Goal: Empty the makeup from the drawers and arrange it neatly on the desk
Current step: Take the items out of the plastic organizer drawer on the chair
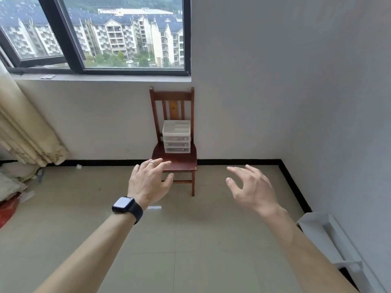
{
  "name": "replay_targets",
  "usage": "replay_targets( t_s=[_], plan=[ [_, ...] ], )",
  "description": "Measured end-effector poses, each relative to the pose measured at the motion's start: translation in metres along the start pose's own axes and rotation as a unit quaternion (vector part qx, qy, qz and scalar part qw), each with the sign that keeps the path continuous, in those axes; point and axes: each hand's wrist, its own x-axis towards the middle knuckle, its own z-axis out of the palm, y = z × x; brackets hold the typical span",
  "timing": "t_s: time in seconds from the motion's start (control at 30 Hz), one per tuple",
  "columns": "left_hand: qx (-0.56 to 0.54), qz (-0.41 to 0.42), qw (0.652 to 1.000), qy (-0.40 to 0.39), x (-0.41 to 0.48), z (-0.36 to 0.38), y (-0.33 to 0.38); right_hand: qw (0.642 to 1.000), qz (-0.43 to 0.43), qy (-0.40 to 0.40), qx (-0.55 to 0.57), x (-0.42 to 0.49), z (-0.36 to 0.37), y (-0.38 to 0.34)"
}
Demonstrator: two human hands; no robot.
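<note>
Both the left hand (149,179) and the right hand (250,185) reach forward in mid-air with fingers spread and relaxed, grasping nothing. Well beyond them, the clear plastic drawer unit (176,136) sits on the seat of a wooden chair (173,159) against the wall, below the window (95,34), its drawers closed.

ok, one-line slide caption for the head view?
Both open, left hand and right hand extend toward the plastic drawer unit on a wooden chair.
</note>
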Motion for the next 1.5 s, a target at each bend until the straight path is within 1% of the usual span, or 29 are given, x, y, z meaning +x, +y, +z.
replay_targets(
  t_s=[0.2,0.43,0.63,0.8,0.97,1.03,1.07,1.1,1.13,1.17,1.2,1.27,1.3,1.33,1.4,1.5],
  plan=[
    [0.020,-0.005,1.000,-0.011,0.133,0.049,-0.046,0.999,-0.011,-0.025,0.023,0.149,0.062,-0.008],
    [0.017,-0.048,0.997,-0.060,0.278,0.088,-0.093,0.996,-0.012,-0.079,0.028,0.311,0.117,-0.024],
    [0.027,-0.042,0.992,-0.115,0.391,0.130,-0.146,0.992,0.002,-0.124,0.027,0.425,0.176,-0.048],
    [0.033,0.000,0.982,-0.184,0.502,0.193,-0.199,0.986,0.045,-0.153,0.054,0.507,0.254,-0.062],
    [0.052,0.073,0.965,-0.247,0.610,0.266,-0.242,0.976,0.114,-0.154,0.099,0.574,0.337,-0.070],
    [0.050,0.089,0.956,-0.274,0.642,0.292,-0.253,0.965,0.158,-0.151,0.142,0.595,0.368,-0.073],
    [0.051,0.095,0.952,-0.286,0.655,0.304,-0.258,0.954,0.191,-0.144,0.180,0.605,0.384,-0.075],
    [0.052,0.100,0.948,-0.297,0.667,0.317,-0.264,0.935,0.234,-0.134,0.231,0.616,0.401,-0.077],
    [0.054,0.108,0.945,-0.305,0.678,0.331,-0.269,0.903,0.287,-0.124,0.296,0.628,0.418,-0.079],
    [0.058,0.117,0.942,-0.309,0.689,0.345,-0.274,0.855,0.347,-0.112,0.369,0.642,0.435,-0.081],
    [0.062,0.130,0.940,-0.308,0.700,0.359,-0.280,0.794,0.405,-0.097,0.443,0.655,0.451,-0.082],
    [0.072,0.154,0.938,-0.303,0.720,0.387,-0.290,0.653,0.491,-0.066,0.573,0.679,0.484,-0.083],
    [0.078,0.163,0.937,-0.301,0.727,0.399,-0.294,0.594,0.512,-0.049,0.619,0.689,0.499,-0.082],
    [0.084,0.171,0.935,-0.298,0.733,0.410,-0.298,0.546,0.523,-0.033,0.653,0.699,0.512,-0.081],
    [0.098,0.193,0.930,-0.297,0.743,0.428,-0.304,0.474,0.532,-0.004,0.701,0.718,0.531,-0.079],
    [0.104,0.204,0.927,-0.297,0.750,0.449,-0.315,0.395,0.545,0.044,0.738,0.735,0.551,-0.074]
  ],
)
